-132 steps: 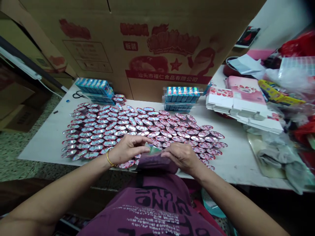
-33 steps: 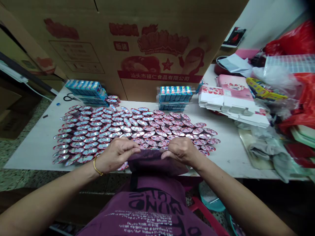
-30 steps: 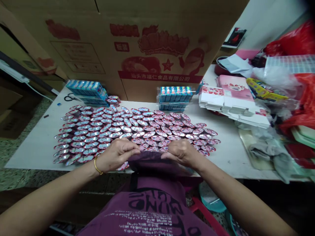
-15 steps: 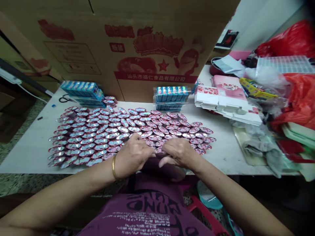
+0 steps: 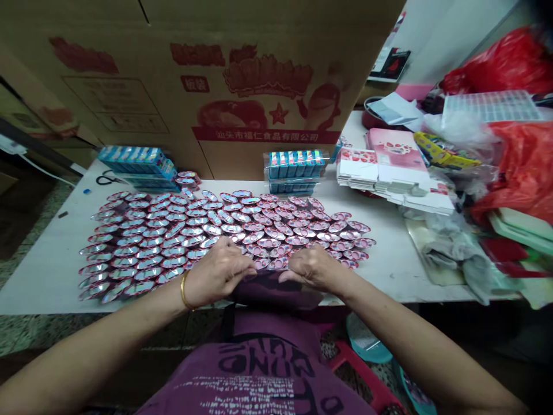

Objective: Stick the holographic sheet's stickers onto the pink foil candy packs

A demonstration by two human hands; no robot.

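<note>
My left hand (image 5: 221, 272) and my right hand (image 5: 316, 266) are in front of my body, at the near edge of the table. Both are closed, with thumb and fingers pinching the upper edge of a clear plastic bag (image 5: 276, 288). The bag is stretched between them, and my purple shirt shows through it. Just beyond my hands, many small oval packs (image 5: 173, 236) with shiny tops and red rims stand close together in rows. The fingertips of both hands are partly hidden.
A large printed cardboard box (image 5: 268, 34) stands at the back. Before it are two wrapped stacks of blue boxes (image 5: 133, 161) (image 5: 296, 167) and black scissors (image 5: 108, 177). Flat pink-and-white cartons (image 5: 397, 153), red plastic bags (image 5: 518, 173) and a cloth (image 5: 453, 253) lie right.
My hands have moved apart, the left one shifting left, so the bag's edge between them is wider and pulled straighter. The view has turned slightly.
</note>
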